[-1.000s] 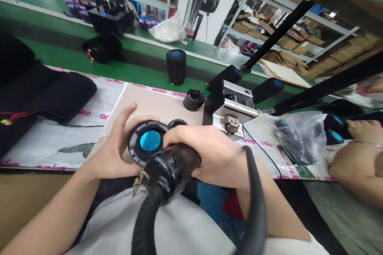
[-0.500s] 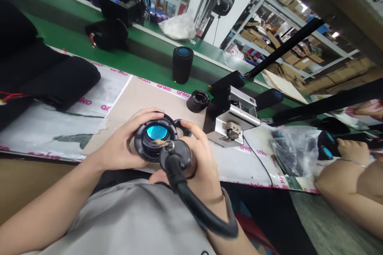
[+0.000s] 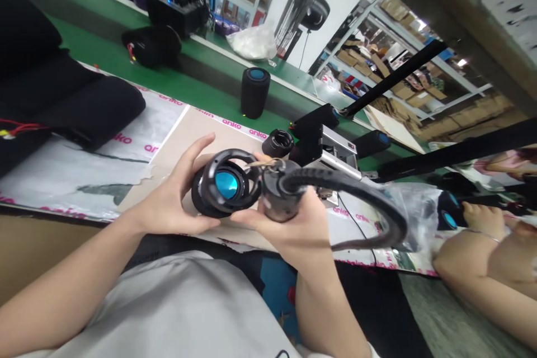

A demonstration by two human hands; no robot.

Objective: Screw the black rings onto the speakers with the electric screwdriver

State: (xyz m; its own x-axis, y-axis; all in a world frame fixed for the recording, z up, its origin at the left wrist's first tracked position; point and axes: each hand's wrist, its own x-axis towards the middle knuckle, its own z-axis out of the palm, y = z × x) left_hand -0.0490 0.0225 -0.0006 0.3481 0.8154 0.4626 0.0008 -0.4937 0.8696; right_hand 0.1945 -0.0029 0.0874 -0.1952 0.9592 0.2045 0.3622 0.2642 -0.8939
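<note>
My left hand (image 3: 168,196) is wrapped round the side of a black cylindrical speaker (image 3: 197,198), its forefinger raised off it. The speaker's end faces up, with a shiny blue disc (image 3: 226,183) in the middle. A black ring (image 3: 229,155) lies over that end, around the disc; whether it is seated cannot be told. My right hand (image 3: 297,229) is closed round what looks like an electric screwdriver (image 3: 279,201) with a thick black cable (image 3: 356,182) and a hanging loop on top. Its fingertips by the ring are mostly hidden behind the tool.
A black hollow housing (image 3: 277,143) and a silver-and-black machine (image 3: 335,151) stand beyond my hands. Farther back is an upright black speaker (image 3: 255,92). Black fabric-covered pieces (image 3: 100,112) with wires lie left. Another person's arm (image 3: 474,251) is at right, near a plastic bag (image 3: 413,212).
The black ring has moved left from beside the speaker to over its end. My right hand has tilted the screwdriver, its cable swinging up and right. My left forefinger has lifted.
</note>
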